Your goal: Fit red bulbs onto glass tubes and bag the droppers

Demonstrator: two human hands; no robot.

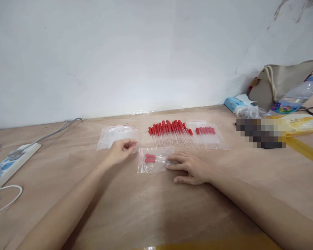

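Observation:
A clear zip bag (156,166) lies flat on the table, with two red-bulbed droppers (150,158) inside. Across its right end rests my right hand (191,168), open, its spread fingertips touching the plastic. My left hand (121,151) is beside the bag's left end, over the near edge of several flat, empty-looking zip bags (112,133). Its fingers are curled toward the thumb in a ring, and nothing shows in them. Behind the filled bag sits a heap of red-bulbed droppers (169,128). To its right, another clear bag (221,142) holds several more droppers.
A power strip (21,161) with a grey cable lies at left. At right are a blue packet (234,103), a grey bag (287,81) with a rope handle, a plastic bottle (294,99), a yellow bag (302,124) and a blurred dark object (261,133). A wall (156,55) stands behind.

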